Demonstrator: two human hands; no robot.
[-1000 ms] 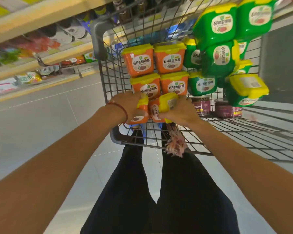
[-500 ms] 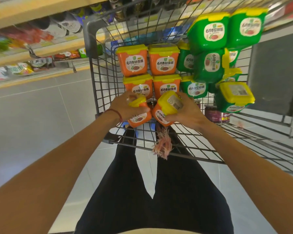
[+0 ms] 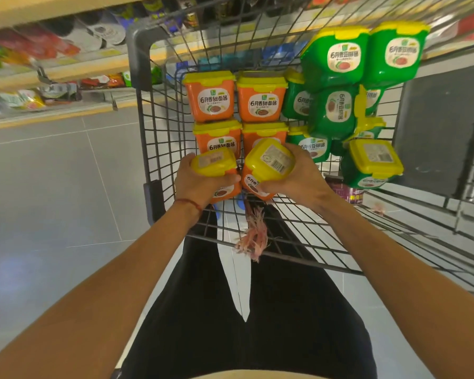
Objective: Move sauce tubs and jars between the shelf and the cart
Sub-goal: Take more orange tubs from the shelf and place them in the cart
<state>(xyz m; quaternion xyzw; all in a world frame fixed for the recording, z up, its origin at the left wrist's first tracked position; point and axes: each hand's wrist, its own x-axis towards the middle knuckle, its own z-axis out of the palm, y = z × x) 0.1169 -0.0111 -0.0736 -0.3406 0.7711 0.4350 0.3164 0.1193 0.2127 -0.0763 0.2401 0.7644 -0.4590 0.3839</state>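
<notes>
Both my forearms stretch forward to centre frame. My left grip [image 3: 196, 183] wraps one orange tub [image 3: 214, 163]; my right grip [image 3: 304, 181] holds a second orange tub [image 3: 268, 160], both tilted, inside the cart [image 3: 140, 77]. Behind them, stacked orange tubs [image 3: 259, 97] and green tubs [image 3: 337, 58] fill the upper centre.
</notes>
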